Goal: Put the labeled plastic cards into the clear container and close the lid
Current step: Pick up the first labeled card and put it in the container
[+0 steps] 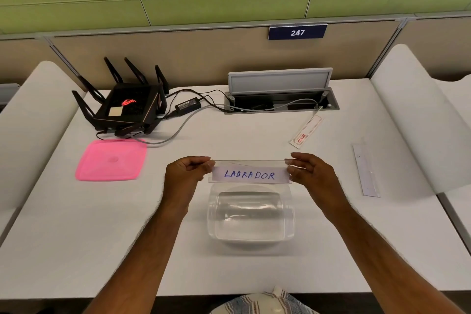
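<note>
A clear plastic card with a white label reading "LABRADOR" is held level above the far edge of the clear container. My left hand pinches its left end and my right hand pinches its right end. The container stands open on the white table, close to me. Its pink lid lies flat on the table to the left. Another clear card with a red-printed label lies farther back on the right. A third clear strip lies near the table's right edge.
A black router with antennas and its power brick with cables sit at the back left. An open cable hatch is at the back centre. White padded dividers flank the table on both sides.
</note>
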Tool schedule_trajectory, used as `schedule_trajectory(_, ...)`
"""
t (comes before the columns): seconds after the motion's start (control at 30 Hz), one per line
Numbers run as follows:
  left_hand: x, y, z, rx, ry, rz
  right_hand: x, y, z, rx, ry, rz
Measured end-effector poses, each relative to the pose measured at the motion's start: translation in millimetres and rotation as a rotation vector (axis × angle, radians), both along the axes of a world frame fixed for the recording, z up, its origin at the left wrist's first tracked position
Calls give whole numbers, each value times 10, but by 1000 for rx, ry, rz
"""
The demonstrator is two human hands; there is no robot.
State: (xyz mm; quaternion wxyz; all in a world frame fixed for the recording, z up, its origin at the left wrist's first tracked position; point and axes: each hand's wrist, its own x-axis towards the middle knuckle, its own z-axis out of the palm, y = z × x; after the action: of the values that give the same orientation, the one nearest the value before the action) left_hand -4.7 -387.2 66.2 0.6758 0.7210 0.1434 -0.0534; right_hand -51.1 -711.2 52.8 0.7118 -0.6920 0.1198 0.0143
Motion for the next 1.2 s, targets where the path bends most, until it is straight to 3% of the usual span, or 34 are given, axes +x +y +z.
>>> schedule_trajectory(0.13,-44,16,-35,21,18,-50,-48,-56,-60,-210,0,79)
schedule_trajectory(0.43,-174,97,-165,233,13,-274,-169,-99,-176,-291,54,152)
schedule_trajectory(0.6,-234,81,-184,480,-86,-391,-193,-130,-255,-267,87,189)
schedule_trajectory(0.83,-263,70,-279,660,-122,-480,-243,-159,-332,-404,117,262)
schedule_trajectory(1.0,-272,83,-378,938,-189,-543,-271,-110,-436,-634,120,314)
schedule_trajectory(1.2,-268,46,-500,1105,-245,-566,-284,-58,-526,-811,-16,364)
